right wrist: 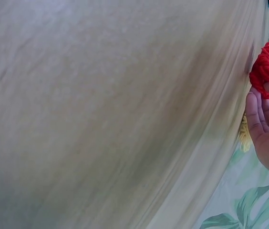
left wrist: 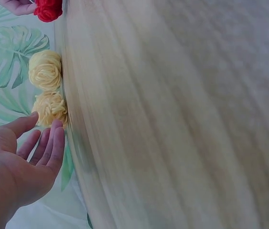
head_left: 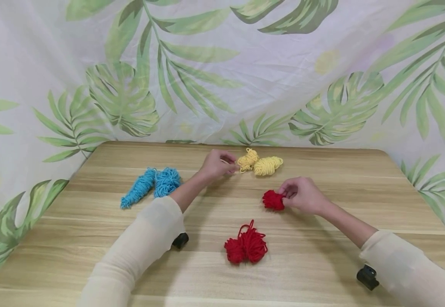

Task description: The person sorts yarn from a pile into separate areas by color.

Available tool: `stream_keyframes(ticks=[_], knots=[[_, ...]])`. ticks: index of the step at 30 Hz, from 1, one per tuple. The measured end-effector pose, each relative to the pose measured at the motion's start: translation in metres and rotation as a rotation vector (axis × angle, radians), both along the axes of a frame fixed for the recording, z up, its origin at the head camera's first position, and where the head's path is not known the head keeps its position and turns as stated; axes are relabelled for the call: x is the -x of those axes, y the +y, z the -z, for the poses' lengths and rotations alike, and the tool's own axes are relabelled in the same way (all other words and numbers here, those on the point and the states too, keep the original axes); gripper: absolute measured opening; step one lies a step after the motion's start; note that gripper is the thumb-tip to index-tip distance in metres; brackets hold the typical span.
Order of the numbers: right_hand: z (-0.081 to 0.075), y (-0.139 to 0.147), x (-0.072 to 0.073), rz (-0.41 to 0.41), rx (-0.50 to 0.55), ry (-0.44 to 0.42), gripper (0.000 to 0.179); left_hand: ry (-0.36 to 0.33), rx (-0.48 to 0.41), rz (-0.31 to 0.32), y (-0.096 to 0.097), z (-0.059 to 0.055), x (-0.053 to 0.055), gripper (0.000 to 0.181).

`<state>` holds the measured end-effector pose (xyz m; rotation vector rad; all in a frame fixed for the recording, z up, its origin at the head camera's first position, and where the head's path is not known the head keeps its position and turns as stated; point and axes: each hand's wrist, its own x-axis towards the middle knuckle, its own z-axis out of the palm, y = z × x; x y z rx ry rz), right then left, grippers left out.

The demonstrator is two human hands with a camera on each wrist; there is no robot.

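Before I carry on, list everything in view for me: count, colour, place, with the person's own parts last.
Held yarn bundle: 1, red, pinched in the right hand
Red yarn lumps: 2, red, touching, near middle of table; one bundle or two, cannot tell
Yellow yarn bundles: 2, yellow, side by side toward the far edge
Blue yarn bundles: 2, blue, left part of table
Table: 1, wood-brown, under the yarn
Backdrop: 1, whitish with green leaves, behind table
Black devices: 2, black, at the sleeves
Sleeves: 2, cream, on both arms
Hands: 2, left at the yellow yarn, right on red
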<state>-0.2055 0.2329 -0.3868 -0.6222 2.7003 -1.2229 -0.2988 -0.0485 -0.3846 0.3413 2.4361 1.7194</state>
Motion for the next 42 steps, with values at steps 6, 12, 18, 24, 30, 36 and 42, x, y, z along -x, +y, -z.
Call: stream_keyframes(ticks=[6,12,18,24,30,36,42], knots=[[-0.001,0.002,0.0,0.02,0.001,0.012,0.017,0.041,0.035,0.024,-0.004,-0.001,-0.003,0.022],[-0.004,0.005,-0.002,0.039,0.028,-0.016,0.016,0.074,0.061,0.061,-0.007,-0.002,-0.006,0.019],[-0.004,0.006,-0.003,0.049,0.048,-0.015,0.015,0.084,0.073,0.093,-0.009,-0.005,-0.013,0.017],[-0.003,0.008,-0.003,0.06,0.047,-0.005,0.016,0.103,0.083,0.12,-0.012,-0.006,-0.018,0.021],[-0.005,0.009,-0.004,0.073,0.042,0.003,0.015,0.125,0.083,0.156,-0.013,-0.008,-0.023,0.02],[-0.005,0.013,-0.005,0.081,0.047,0.005,0.014,0.145,0.077,0.195,-0.014,-0.008,-0.028,0.02],[-0.005,0.017,-0.006,0.092,0.039,0.037,0.014,0.16,0.107,0.218,-0.015,-0.007,-0.031,0.021]])
